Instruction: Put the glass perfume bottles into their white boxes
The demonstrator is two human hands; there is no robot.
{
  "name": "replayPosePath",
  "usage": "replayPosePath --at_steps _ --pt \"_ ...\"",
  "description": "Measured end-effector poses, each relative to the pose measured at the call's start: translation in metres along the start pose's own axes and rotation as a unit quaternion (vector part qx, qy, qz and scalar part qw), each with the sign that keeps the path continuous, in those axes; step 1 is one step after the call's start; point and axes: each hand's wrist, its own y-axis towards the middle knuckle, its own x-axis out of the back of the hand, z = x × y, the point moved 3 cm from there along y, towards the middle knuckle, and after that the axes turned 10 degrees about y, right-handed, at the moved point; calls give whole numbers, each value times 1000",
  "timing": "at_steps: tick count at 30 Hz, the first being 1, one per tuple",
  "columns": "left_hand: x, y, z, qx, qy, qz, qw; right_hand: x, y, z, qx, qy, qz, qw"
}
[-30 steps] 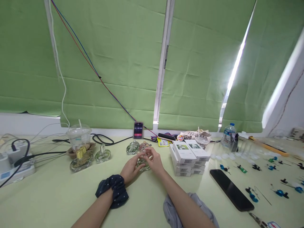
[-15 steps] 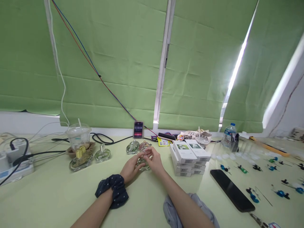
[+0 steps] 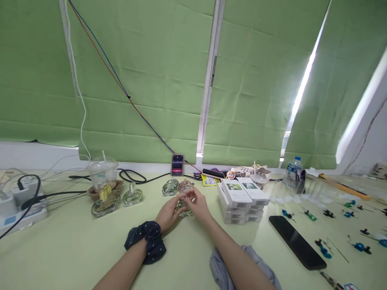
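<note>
A clear glass perfume bottle [image 3: 186,211] stands on the table between my hands. My left hand [image 3: 169,212], with a dark dotted scrunchie [image 3: 148,241] on its wrist, is closed around the bottle's left side. The fingers of my right hand [image 3: 198,204] are pinched together at the bottle's top, and they hide its neck. Just behind are another clear perfume bottle [image 3: 170,187] and a pinkish bottle [image 3: 186,184], partly covered by my fingers. To the left stand a clear bottle [image 3: 132,195] and a bottle with gold caps [image 3: 105,204] by it.
Stacked white boxes [image 3: 238,197] stand right of my hands. Beyond them lie a black phone [image 3: 298,241] and several blue, green and black earphone-like pieces [image 3: 323,249]. A plastic cup [image 3: 103,173] and a power strip [image 3: 26,213] are at the left. A small screen [image 3: 177,165] leans at the back.
The view has swung very slightly, so everything sits a little further right in the picture. Both hands stay on the perfume bottle with almost the same grip.
</note>
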Motion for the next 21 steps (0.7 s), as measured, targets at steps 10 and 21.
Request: replayPosePath --at_steps 10,21 --pt "1 -1 -3 -14 19 -4 1000 1 -2 0 3 1 6 1000" --pt "2 -2 -6 -25 23 5 999 2 -2 -2 -14 -10 15 1000"
